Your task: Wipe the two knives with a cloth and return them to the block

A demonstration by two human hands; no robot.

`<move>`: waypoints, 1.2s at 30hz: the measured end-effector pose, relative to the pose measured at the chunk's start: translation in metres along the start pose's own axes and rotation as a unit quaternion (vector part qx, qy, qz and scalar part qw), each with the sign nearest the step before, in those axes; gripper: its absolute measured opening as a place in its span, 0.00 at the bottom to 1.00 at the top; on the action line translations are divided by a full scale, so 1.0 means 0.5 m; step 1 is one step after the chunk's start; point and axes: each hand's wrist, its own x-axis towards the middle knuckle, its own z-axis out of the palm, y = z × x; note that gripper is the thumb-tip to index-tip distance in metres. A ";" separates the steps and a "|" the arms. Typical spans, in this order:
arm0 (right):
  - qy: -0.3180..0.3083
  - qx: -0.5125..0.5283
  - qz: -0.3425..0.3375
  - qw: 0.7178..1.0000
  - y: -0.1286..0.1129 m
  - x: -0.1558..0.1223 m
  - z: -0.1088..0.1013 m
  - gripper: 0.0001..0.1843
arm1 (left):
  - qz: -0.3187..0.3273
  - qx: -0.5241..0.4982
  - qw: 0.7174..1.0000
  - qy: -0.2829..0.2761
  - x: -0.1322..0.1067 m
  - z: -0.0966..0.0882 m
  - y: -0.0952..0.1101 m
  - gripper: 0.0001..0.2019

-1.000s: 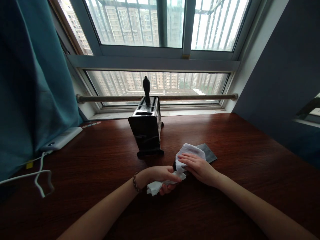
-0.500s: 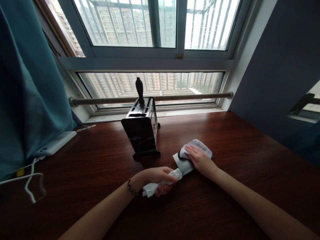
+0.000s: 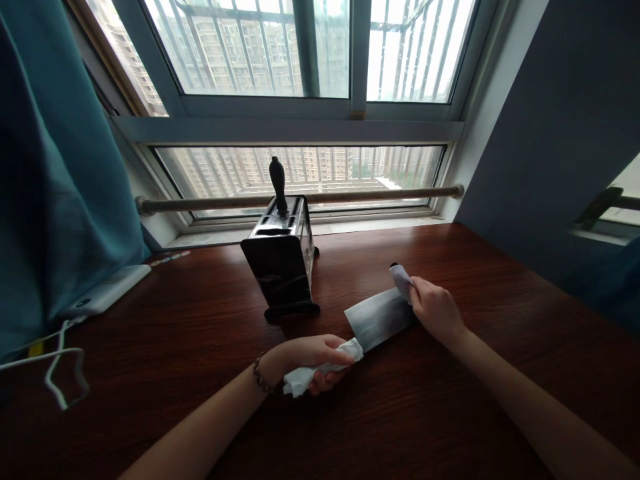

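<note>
A broad grey blade, like that of a cleaver (image 3: 380, 319), lies at a slant just above the table. Crumpled white tissue (image 3: 300, 380) wraps the part at its near left corner, and my left hand (image 3: 320, 357) is closed around that wrapping. Whatever the tissue covers is hidden. My right hand (image 3: 437, 310) has its fingers closed on a pale cloth (image 3: 401, 280) at the blade's far right end. A small black edge shows at the top of the cloth.
Beyond my left hand stands a black knife block (image 3: 280, 270), with one dark-handled knife (image 3: 278, 183) upright in it. A white power strip (image 3: 107, 290) and its cable (image 3: 60, 373) lie left, beside a blue curtain (image 3: 75, 167). A metal rail (image 3: 360, 196) crosses the window.
My right hand has slid right along the blade with the cloth, from lying flat over it to gripping at its far end. More blade shows. My left hand has hardly moved.
</note>
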 end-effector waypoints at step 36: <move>-0.168 -0.160 -0.092 0.968 -0.065 -0.066 0.041 0.18 | -0.002 -0.039 0.999 -0.020 -0.002 -0.006 -0.002 0.12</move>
